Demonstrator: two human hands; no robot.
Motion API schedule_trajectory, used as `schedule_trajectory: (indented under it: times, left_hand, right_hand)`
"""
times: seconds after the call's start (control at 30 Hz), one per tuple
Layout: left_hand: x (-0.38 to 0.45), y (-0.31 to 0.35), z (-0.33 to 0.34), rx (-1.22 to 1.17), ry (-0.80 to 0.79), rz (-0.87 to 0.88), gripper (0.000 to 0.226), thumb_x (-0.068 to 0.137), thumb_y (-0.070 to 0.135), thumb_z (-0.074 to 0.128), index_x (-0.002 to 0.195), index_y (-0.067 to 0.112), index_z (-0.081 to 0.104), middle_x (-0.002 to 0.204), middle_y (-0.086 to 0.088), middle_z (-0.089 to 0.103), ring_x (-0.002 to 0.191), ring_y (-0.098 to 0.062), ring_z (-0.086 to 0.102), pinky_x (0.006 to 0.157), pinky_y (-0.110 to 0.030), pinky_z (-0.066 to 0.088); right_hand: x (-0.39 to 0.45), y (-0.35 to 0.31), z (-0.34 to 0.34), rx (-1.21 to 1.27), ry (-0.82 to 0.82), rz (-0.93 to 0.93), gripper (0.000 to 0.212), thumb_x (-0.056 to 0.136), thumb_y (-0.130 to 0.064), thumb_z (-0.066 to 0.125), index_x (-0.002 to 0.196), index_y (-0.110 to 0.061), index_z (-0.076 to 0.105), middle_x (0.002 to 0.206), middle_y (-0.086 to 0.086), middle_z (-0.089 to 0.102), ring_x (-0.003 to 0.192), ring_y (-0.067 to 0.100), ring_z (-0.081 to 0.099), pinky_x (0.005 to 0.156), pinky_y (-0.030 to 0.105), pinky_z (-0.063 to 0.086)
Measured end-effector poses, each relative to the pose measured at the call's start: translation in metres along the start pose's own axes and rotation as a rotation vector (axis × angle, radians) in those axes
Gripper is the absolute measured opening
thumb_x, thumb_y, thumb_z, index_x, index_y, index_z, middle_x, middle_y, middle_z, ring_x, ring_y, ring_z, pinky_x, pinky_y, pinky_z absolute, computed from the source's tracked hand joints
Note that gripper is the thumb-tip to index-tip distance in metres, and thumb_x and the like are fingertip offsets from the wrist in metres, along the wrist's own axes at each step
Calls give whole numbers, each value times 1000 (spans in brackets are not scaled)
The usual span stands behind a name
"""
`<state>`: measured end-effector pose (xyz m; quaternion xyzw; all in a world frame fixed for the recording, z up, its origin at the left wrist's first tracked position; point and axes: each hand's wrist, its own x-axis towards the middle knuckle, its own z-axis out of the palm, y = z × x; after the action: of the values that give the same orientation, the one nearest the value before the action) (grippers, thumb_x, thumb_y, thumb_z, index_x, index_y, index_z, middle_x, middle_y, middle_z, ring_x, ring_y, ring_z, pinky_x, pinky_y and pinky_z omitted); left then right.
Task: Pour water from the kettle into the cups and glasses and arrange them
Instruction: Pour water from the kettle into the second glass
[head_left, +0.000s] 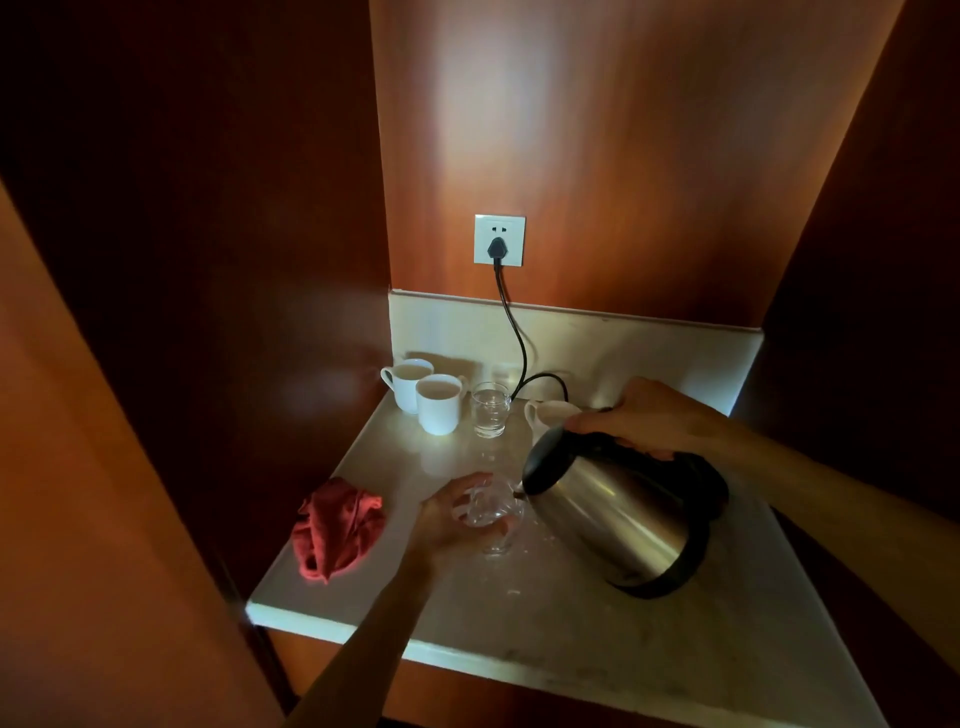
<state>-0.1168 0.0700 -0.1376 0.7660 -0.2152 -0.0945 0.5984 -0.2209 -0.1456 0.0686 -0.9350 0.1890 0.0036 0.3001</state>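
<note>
Right hand: the right hand (652, 415) is closed over the black handle of the steel kettle (631, 512), which is lifted and tipped left, spout down.
Left hand: the left hand (457, 512) is wrapped round the near glass (493, 514), steadying it on the countertop (545, 618).
Pour: the spout sits at the rim of the near glass; the stream itself is too fine to make out. Fill level inside cannot be told.
Spillage: small droplets show on the counter around the glass base.
Done, by appearance: the two white cups (423, 397) at the back left show pale liquid near the rim; the far glass (490, 410) beside them looks to hold water.
Outstanding: the third cup (545, 415), behind the kettle and largely hidden, contents not visible. Final arranging is judged still to come, since the vessels stand scattered.
Other items: red cloth (337, 525) at the left edge; power cord (511, 332) plugged into the wall socket (499, 240).
</note>
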Motion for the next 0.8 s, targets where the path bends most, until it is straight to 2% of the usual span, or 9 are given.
schedule_trajectory:
  times: [0.07, 0.17, 0.3, 0.43, 0.53, 0.8]
  left_hand:
    - [0, 2, -1, 12, -17, -3, 74, 51, 51, 90, 120, 39, 66, 118, 18, 69, 108, 0, 65, 92, -23, 56]
    - [0, 4, -2, -33, -19, -46, 72, 52, 40, 95, 118, 37, 67, 116, 14, 70, 106, -3, 67, 92, -24, 56]
    - [-3, 6, 0, -36, -13, -65, 73, 52, 35, 96, 119, 34, 67, 115, 9, 72, 106, -5, 68, 93, -24, 55]
    - [-4, 9, -2, -11, -21, -54, 70, 58, 31, 95, 121, 33, 66, 118, 13, 69, 106, 2, 65, 87, -15, 54]
    - [-5, 11, -3, 37, -29, -10, 67, 59, 36, 93, 120, 36, 65, 116, 21, 67, 104, 10, 62, 85, -11, 52]
    - [-3, 9, -7, 22, -41, 37, 64, 58, 36, 94, 113, 44, 62, 111, 22, 67, 101, 9, 63, 83, -13, 54]
  right_hand:
    - [3, -4, -1, -45, -6, -8, 66, 68, -75, 73, 59, -10, 64, 42, 0, 51, 34, 15, 44, 43, 24, 34]
    - [9, -12, -5, -116, -45, -35, 67, 69, -76, 73, 54, -12, 58, 39, -1, 50, 33, 15, 44, 42, 23, 36]
    - [16, -22, -8, -220, -78, -57, 65, 68, -76, 71, 56, -14, 60, 41, -4, 54, 36, 13, 49, 43, 21, 37]
    - [21, -32, -8, -289, -134, -75, 65, 66, -78, 69, 63, -12, 63, 51, 1, 58, 45, 17, 52, 48, 24, 41]
    - [24, -39, -8, -327, -163, -83, 64, 69, -77, 68, 63, -13, 61, 52, 1, 58, 46, 17, 52, 49, 25, 44]
    - [33, -60, -7, -414, -191, -59, 59, 76, -71, 69, 56, -17, 58, 45, -3, 52, 41, 16, 47, 50, 25, 43]
